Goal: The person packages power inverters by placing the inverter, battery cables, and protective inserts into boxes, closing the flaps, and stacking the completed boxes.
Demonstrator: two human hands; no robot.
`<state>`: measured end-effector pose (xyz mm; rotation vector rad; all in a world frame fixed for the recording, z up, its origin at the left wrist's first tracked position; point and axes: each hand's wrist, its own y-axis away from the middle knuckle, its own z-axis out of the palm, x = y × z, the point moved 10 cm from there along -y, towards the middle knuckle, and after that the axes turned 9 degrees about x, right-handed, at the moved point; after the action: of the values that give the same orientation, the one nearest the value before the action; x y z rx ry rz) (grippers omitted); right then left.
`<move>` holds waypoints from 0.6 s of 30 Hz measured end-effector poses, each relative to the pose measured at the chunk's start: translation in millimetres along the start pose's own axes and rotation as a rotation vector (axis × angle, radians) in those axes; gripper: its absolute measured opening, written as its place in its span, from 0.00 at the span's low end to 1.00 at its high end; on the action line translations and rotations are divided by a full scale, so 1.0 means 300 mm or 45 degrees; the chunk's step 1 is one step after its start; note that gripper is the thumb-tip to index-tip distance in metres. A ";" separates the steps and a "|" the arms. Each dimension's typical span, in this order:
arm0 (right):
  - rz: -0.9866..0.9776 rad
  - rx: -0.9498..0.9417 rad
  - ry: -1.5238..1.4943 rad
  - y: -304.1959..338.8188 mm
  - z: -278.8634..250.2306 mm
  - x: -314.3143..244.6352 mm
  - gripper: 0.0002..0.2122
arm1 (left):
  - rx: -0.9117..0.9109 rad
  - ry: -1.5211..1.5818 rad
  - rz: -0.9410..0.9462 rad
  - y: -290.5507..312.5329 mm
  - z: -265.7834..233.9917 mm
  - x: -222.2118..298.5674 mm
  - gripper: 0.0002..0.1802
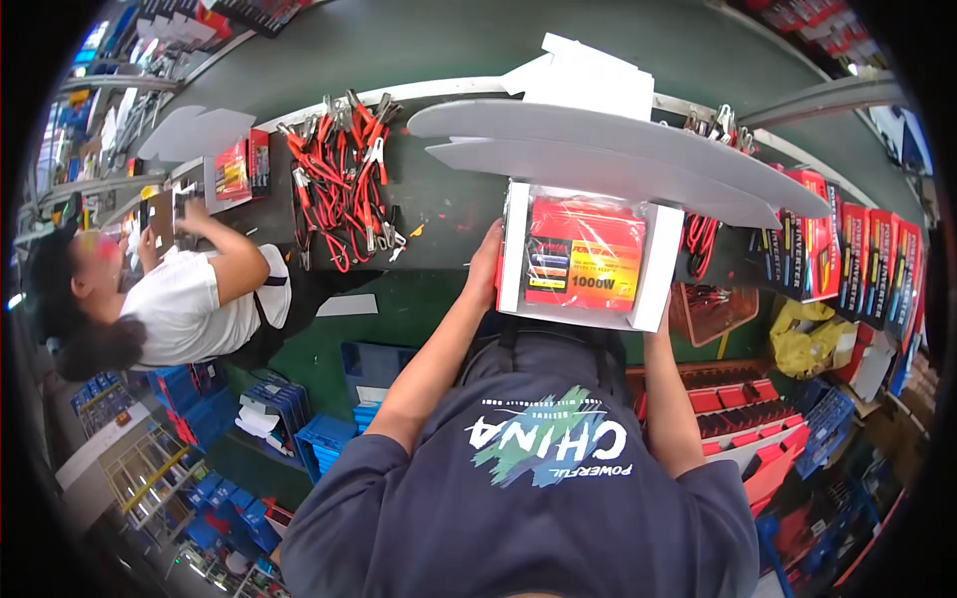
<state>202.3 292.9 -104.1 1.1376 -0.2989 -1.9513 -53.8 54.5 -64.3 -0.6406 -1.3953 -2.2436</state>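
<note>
Two hands at one box point(655, 264), top open, white walls, held over the counter's point(449, 204) near edge, in front of the person's dark shirt point(538, 478). Left hand point(486, 269) on its left wall, fingers curled close against it, gripping. Right hand point(658, 337) at the right wall, near corner, mostly hidden; can't tell how far its fingers are closed. Red unit point(588, 249) inside, glossy, yellow-orange label. Wide pale flaps point(618, 149) spread past both sides at the far end; white card point(593, 80) beyond them. Red-black cables point(344, 179) heaped on the counter, left. Red cartons point(862, 254) in a row, right; orange basket point(723, 317) and yellow bag point(802, 339) nearer. Co-worker point(189, 314) in white, far left, hands at a brown piece point(159, 221).
</note>
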 end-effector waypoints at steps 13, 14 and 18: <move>-1.051 0.353 0.863 0.339 0.602 -0.817 0.24 | 0.012 -0.573 1.203 0.276 0.247 0.793 0.23; -1.035 0.360 0.915 0.358 0.641 -0.820 0.24 | 0.032 -0.694 1.296 0.319 0.281 0.819 0.26; -1.088 0.417 1.158 0.456 0.768 -0.768 0.21 | 0.174 -0.867 1.501 0.487 0.356 0.792 0.26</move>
<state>145.9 338.0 241.9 2.5149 0.4506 -1.8080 -144.7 66.1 220.1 -1.7053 -0.9370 -1.0023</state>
